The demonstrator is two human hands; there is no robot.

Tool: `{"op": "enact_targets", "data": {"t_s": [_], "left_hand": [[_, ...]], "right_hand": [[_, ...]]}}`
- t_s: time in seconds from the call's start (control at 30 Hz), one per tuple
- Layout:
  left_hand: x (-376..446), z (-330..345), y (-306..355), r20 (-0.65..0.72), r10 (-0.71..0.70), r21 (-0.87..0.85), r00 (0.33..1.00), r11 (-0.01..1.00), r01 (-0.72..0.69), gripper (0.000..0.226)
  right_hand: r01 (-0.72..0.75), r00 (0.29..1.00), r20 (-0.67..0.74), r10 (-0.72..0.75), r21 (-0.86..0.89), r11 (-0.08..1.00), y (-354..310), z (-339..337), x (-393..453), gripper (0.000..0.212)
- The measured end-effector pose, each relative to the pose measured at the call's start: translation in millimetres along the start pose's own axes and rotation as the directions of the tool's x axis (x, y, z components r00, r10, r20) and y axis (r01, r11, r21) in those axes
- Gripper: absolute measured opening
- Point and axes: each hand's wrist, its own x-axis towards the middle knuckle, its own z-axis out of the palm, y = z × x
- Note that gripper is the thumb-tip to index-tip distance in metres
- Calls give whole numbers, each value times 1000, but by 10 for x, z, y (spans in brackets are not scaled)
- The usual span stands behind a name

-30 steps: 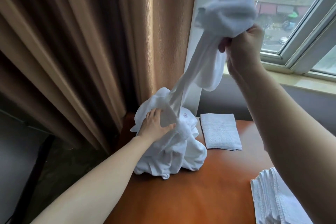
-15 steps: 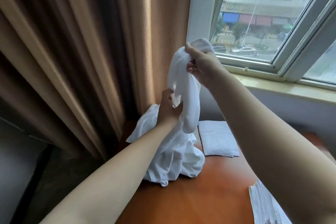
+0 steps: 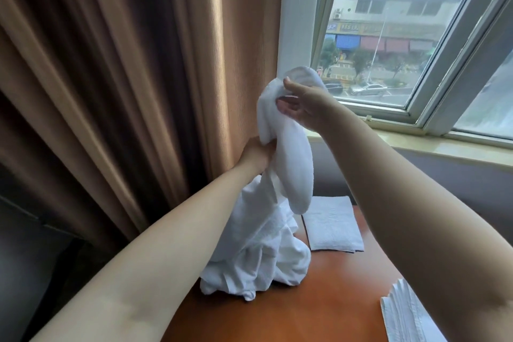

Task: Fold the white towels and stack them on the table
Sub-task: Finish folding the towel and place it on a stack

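the right hand [image 3: 301,104] is pinching the top of a white towel [image 3: 291,153] and holding it high, so it is hanging free above the pile [image 3: 258,253]. the left hand [image 3: 256,154] is gripping it lower down, maybe to find an edge. the pile is sitting at the table's [image 3: 319,311] left edge. a folded towel [image 3: 331,226] is lying near the far edge, and a stack [image 3: 405,316] near the right edge. the curtain [image 3: 125,78] is hanging close beside the towel.

Brown curtains [image 3: 125,91] hang beside a white-framed window [image 3: 455,69] overlooking parked cars [image 3: 366,89] and shopfronts [image 3: 380,39].
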Motion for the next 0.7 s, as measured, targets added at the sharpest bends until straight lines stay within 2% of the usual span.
{"op": "enact_targets", "data": {"t_s": [0.1, 0.17, 0.23, 0.27, 0.33, 0.4, 0.5, 0.57, 0.63, 0.7], "left_hand": [[-1, 23, 237, -79, 18, -127, 997, 991, -28, 41], [50, 3, 437, -122, 25, -210, 992, 976, -51, 32], [134, -12, 688, -153, 21, -321, 988, 944, -70, 21], [158, -26, 831, -156, 17, -364, 988, 928, -74, 17], [193, -61, 1111, -140, 19, -378, 990, 923, -71, 13], [202, -98, 1337, -126, -2, -389, 992, 920, -48, 11], [206, -141, 1585, -130, -47, -420, 990, 907, -12, 20], [200, -163, 1692, -106, -91, -426, 990, 904, 38, 29], [168, -196, 1749, -83, -129, -416, 988, 906, 84, 19], [161, -216, 1728, -58, -169, -369, 984, 920, 136, 17]], "right_hand": [[-25, 999, 28, 29, -145, 989, 33, -220, -20, 41], [38, 996, -65, -66, -361, 932, 109, -374, -18, 40], [68, 977, -148, -152, -456, 887, 218, -556, -13, 47], [42, 971, -194, -136, -425, 904, 271, -635, -27, 54], [-64, 968, -252, 0, -247, 967, 379, -777, -79, 66], [-107, 984, -152, 96, -60, 993, 476, -895, -110, 70], [-50, 998, 39, 45, 147, 988, 579, -995, -158, 83], [-27, 998, -48, 40, 245, 969, 593, -996, -228, 90], [-26, 959, -265, 101, 276, 961, 591, -1002, -268, 84], [-30, 919, -369, 142, 293, 956, 603, -1024, -291, 83]]}}
